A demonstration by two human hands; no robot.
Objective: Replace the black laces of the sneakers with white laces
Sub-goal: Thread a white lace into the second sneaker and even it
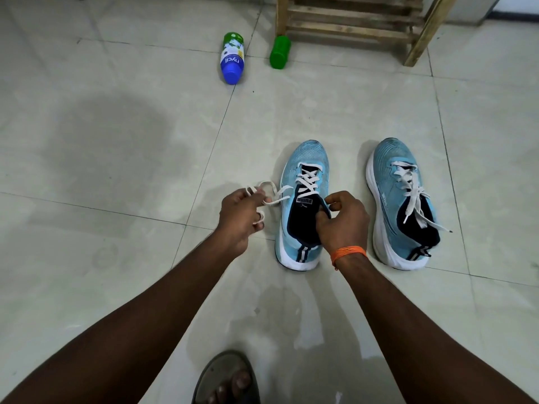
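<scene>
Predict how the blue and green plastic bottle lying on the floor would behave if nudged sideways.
The blue and green plastic bottle lies on its side, so its round body would probably roll. The glossy tiled floor likely offers little friction, so it might slide or spin. It looks light, though its contents are hidden.

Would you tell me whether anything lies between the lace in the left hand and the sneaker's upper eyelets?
On the shoe's left side, nothing visible: the white lace runs freely from the left hand to the sneaker. The right hand grips the sneaker's opening and covers the upper eyelets on the right.
</scene>
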